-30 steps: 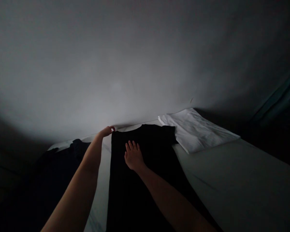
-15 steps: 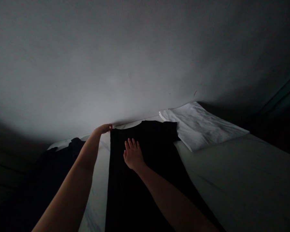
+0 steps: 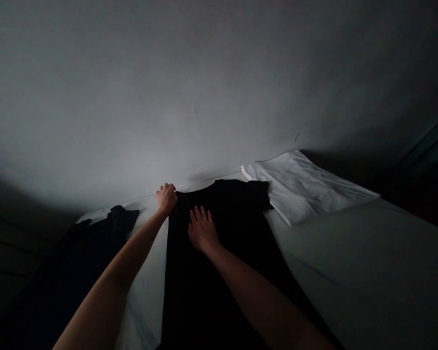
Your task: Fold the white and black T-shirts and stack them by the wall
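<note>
A black T-shirt (image 3: 241, 228) lies spread in front of me, with one short sleeve out to the right and a straight left side. At its far left corner my left hand (image 3: 166, 197) has its fingers curled over the cloth; the fingertips are partly hidden. My right hand (image 3: 202, 229) rests flat on the upper part of the shirt, fingers stretched out and slightly apart. The shirt's lower end is partly covered by my right forearm and runs out of the picture.
A white folded cloth (image 3: 306, 187) lies at the far right, touching the black sleeve. On the left is a dark navy garment (image 3: 95, 253) with a collar-like fold. All lie on a pale marbled surface (image 3: 350, 253) against a grey wall (image 3: 190, 87). The light is dim.
My left hand has shifted slightly right and now shows its knuckles, fingers curled at the shirt's corner. That corner has moved a little right. The right hand stays flat on the shirt.
</note>
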Available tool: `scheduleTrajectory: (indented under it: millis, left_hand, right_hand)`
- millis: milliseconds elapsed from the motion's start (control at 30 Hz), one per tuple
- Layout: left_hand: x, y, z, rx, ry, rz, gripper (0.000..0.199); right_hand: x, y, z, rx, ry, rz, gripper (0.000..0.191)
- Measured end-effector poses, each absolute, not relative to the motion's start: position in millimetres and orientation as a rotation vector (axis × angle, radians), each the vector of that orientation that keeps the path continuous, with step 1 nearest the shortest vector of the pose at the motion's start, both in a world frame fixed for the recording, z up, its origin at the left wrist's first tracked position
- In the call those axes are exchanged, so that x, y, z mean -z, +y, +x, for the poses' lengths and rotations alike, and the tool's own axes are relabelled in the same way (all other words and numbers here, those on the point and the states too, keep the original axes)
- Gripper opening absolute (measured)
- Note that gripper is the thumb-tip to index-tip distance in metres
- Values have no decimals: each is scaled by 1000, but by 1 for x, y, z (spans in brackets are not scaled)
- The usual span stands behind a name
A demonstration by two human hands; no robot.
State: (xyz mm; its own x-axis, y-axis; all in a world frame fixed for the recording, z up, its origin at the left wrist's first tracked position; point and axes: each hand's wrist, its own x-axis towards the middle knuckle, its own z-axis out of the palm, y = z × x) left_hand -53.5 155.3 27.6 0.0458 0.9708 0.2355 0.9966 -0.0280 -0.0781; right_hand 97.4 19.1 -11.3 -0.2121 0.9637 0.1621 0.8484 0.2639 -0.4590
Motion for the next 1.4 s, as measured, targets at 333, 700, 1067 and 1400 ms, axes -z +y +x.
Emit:
scheduleTrajectory:
  millis: [333, 700, 1067, 1400]
  left_hand:
    - [16, 107, -42, 33, -1898, -2372, 46]
    - [-24, 56, -23, 138, -2117, -2251, 55]
    - [-30, -141, -74, 377, -1890, -2622, 22]
    - [-36, -209, -45, 114, -2081, -2532, 30]
  right_hand:
    - [9, 18, 99, -369, -2104, -1684, 63]
    - [-21, 39, 127, -624, -2119, -1753, 53]
    - [-2, -30, 168, -566, -2182, -1310, 47]
    - [-1, -138, 128, -413, -2620, -816, 36]
